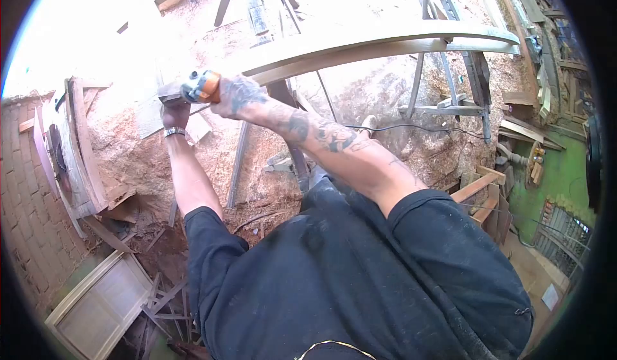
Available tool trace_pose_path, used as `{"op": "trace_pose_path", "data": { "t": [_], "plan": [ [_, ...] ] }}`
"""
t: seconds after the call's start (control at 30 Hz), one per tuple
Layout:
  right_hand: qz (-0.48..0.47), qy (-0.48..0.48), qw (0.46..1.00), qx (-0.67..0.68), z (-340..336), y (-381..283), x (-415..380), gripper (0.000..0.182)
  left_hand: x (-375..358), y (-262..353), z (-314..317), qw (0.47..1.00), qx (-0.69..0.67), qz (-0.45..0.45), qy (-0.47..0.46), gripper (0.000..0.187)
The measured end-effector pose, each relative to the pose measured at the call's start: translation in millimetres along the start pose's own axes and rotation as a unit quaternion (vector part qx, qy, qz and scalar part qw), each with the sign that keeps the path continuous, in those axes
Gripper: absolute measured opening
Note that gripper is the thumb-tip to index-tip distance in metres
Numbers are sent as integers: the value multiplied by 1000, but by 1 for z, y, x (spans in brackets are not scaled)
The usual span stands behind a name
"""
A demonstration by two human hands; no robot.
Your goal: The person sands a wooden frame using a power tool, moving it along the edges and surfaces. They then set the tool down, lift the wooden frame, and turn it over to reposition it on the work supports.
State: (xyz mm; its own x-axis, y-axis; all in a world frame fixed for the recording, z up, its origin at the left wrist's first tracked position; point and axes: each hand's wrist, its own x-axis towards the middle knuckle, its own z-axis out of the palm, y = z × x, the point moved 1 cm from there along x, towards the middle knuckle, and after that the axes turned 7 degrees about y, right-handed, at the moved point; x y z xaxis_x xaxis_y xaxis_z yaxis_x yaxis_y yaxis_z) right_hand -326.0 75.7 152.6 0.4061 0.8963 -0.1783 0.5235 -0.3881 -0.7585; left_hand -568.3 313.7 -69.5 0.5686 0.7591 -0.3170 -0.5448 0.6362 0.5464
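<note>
An orange and dark grey power tool [204, 86] is in the grip of my right hand [236, 95], whose tattooed forearm reaches across from the right. The exact kind of tool is not clear. Just left of it, my left hand [175, 111], with a watch [173, 131] at the wrist, is closed around a dark part at the tool's left side or at the wood's end; glare hides which. A long, pale wooden beam [360, 46] runs from beside my hands to the right, its left portion washed out by bright light.
Trestles [475, 87] carry the beam above a floor covered in wood shavings [411, 145]. A black cable [411, 127] lies across them. Wood scraps [482, 193] are at the right, a wooden frame [80, 145] stands at the left, and a panelled door [99, 302] leans at lower left.
</note>
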Motion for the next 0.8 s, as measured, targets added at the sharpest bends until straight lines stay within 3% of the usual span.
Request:
{"op": "trace_pose_path", "data": {
  "t": [0.07,0.1,0.13,0.17,0.2,0.23,0.3,0.33,0.37,0.4,0.47,0.5,0.53,0.57,0.6,0.63,0.67,0.77,0.8],
  "plan": [
    [37,11,999,-24,-13,29,2,43,3,3,-11,987,-80,-61,-125,51],
    [60,15,998,-11,-24,46,3,43,12,6,-34,976,172,71,-113,52],
    [59,47,997,6,-38,67,4,43,25,5,-62,885,410,197,-96,54],
    [59,81,995,22,-51,92,3,45,19,4,-44,976,162,68,-128,55],
    [30,120,992,-10,-56,122,5,42,12,3,-25,986,-102,-64,-113,57],
    [0,159,986,-45,-58,156,7,39,17,3,-37,993,-72,-33,-90,50],
    [32,160,986,18,-113,164,-11,36,6,-3,5,970,64,62,224,51],
    [74,160,984,-41,-136,180,-16,34,14,-3,-21,999,-5,19,40,51],
    [85,196,974,-69,-163,181,-25,33,23,4,-50,986,-75,-22,-146,51],
    [138,172,973,-59,-186,210,-28,39,23,4,-52,989,-80,-16,-126,50],
    [222,216,936,-166,-216,287,-20,60,20,6,-57,996,-43,5,-79,49],
    [210,234,932,-182,-239,308,-27,62,20,8,-61,998,-24,18,-57,49],
    [135,326,927,-127,-258,321,-36,64,16,7,-52,996,-28,18,-85,49],
    [199,282,932,-112,-287,338,-41,63,15,6,-52,994,-41,13,-104,50],
    [317,251,901,-154,-310,322,-43,68,19,4,-52,991,-55,9,-125,50],
    [342,244,889,-184,-323,338,-41,76,20,3,-53,987,-69,8,-146,51],
    [334,245,884,-216,-327,339,-40,79,6,-6,-5,967,49,94,230,52],
    [252,273,900,-227,-299,350,-32,82,11,-2,-35,991,-70,1,-109,51],
    [263,257,906,-208,-284,323,-32,76,17,-3,-48,989,-92,-8,-112,51]
  ]
}}
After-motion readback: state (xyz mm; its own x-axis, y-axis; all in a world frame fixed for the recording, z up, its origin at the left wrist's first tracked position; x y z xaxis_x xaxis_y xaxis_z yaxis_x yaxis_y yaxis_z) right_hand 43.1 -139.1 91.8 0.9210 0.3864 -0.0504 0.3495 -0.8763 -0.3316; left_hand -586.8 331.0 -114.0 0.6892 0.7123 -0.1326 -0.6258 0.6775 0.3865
